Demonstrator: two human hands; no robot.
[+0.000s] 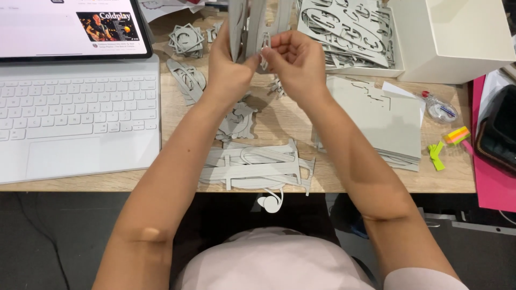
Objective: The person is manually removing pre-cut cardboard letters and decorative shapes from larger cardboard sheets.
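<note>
Both hands raised above the tabletop [161, 104], left hand [228, 64] and right hand [295, 62] close together, fingers [277, 53] pinched on a grey cardboard model [252, 24] held upright between them. Below, on the wood, loose grey cutout pieces [258, 166], some overhanging the near edge. To the left, a white keyboard [75, 110]; to the right, a flat stack of grey sheets [376, 121] and a white box [451, 37].
</note>
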